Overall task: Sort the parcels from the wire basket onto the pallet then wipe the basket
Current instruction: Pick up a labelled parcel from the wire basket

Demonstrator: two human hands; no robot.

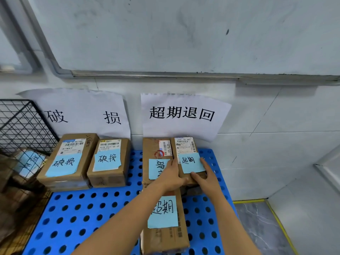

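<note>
The blue perforated pallet (88,208) fills the lower middle of the frame, set against a white tiled wall; the black wire basket (22,122) stands at the left edge, with basket parcels (27,162) showing through its mesh. Both hands are at the centre right, gripping a small parcel (185,150) between them; the left hand (173,174) lies along its left side, fingers pointing at the wall and thumb at the front corner; the right hand (207,173) clasps its right side, thumb on top near the front edge. The small parcel is over the pallet's far right part, under the right sign (182,115); whether it rests fully there cannot be told. It bears a blue note and touches a neighbour parcel (156,150) on its left, whose own note the left hand partly covers. A long parcel (165,214) with a blue note lies just in front, in the lower middle. At centre left, beneath the left sign (82,115), a large parcel (71,157) and a medium parcel (108,162) stand side by side, each with a blue note.
</note>
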